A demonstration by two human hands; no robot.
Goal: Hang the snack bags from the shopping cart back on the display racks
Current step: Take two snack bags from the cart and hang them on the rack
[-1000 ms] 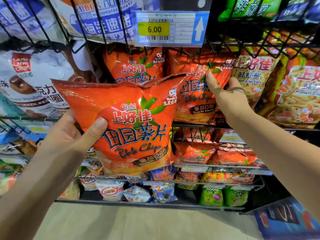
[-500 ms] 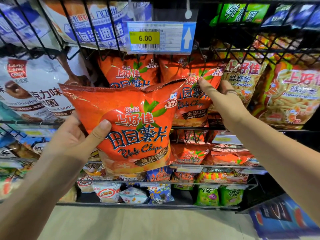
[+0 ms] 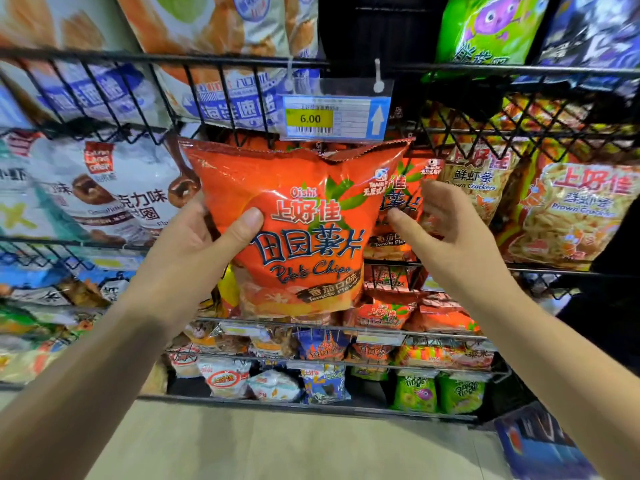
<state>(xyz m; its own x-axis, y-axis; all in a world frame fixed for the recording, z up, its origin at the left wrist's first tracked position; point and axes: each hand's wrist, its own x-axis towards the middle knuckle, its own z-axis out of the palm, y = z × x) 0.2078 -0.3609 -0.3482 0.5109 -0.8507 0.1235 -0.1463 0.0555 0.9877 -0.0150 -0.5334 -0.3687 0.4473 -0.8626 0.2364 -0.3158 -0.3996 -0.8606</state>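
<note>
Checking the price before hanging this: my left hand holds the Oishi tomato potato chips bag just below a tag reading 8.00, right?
No: the head view shows the price tag reading 6.00. The left hand does hold the Oishi tomato potato chips bag just below it.

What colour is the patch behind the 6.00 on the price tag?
Yellow, on the price tag, clearest in the head view.

Left hand (image 3: 194, 244) grips the orange chip bag (image 3: 304, 237); right hand (image 3: 446, 230) loosely curled beside it.
</note>
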